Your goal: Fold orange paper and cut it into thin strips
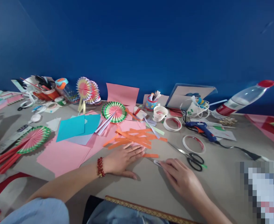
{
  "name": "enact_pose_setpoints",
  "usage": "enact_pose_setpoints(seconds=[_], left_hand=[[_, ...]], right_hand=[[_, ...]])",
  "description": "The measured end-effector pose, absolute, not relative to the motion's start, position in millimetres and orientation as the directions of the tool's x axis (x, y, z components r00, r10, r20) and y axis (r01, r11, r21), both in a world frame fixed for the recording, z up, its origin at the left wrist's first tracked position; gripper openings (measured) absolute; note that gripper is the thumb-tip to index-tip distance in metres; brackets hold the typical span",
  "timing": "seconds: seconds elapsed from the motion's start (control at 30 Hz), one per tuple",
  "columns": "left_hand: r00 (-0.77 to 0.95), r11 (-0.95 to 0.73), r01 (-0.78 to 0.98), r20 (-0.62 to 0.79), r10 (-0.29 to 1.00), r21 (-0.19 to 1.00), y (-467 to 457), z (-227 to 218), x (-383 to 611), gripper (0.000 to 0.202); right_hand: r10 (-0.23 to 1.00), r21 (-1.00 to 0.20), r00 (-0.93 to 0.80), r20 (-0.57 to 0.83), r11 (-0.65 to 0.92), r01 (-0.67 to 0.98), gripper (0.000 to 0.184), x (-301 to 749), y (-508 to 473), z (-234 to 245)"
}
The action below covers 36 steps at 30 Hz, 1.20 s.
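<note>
My left hand, with a red bead bracelet at the wrist, lies flat on the table with its fingers stretched out. Its fingertips reach the near edge of a loose pile of orange paper strips. One short orange strip pokes out beside the fingers. In my right hand is a small white craft knife, its thin blade pointing left towards that strip. Black-handled scissors lie partly open just beyond my right hand.
Pink sheets and blue paper spread to the left, near folded paper fans. Tape rolls, a blue glue gun with its cord, a white cup and a tilted bottle occupy the right. A blue wall rises behind.
</note>
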<state>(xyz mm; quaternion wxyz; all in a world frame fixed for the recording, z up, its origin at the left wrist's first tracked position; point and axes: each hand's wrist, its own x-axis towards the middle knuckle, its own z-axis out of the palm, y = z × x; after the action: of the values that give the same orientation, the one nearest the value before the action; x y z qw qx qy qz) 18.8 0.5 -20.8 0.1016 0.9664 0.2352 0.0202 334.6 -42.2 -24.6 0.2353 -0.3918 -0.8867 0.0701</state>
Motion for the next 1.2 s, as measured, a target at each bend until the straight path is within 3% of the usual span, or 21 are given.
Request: enact_pose_setpoints(seconds=[0.67,1.2], left_hand=[[0.887,-0.882,0.459,0.006,0.462,0.106,-0.9,-22.6,20.1,0.096],[0.886,-0.885,0.457,0.046,0.462,0.092,-1.6,-23.5,20.1,0.095]], right_hand=[[0.711,-0.294,-0.628,0.318,0.703,0.647,0.031,335.4,-37.9,-24.0],[0.744,-0.367,-0.600,0.294,0.667,0.648,0.030,329.1,-43.8,-22.2]])
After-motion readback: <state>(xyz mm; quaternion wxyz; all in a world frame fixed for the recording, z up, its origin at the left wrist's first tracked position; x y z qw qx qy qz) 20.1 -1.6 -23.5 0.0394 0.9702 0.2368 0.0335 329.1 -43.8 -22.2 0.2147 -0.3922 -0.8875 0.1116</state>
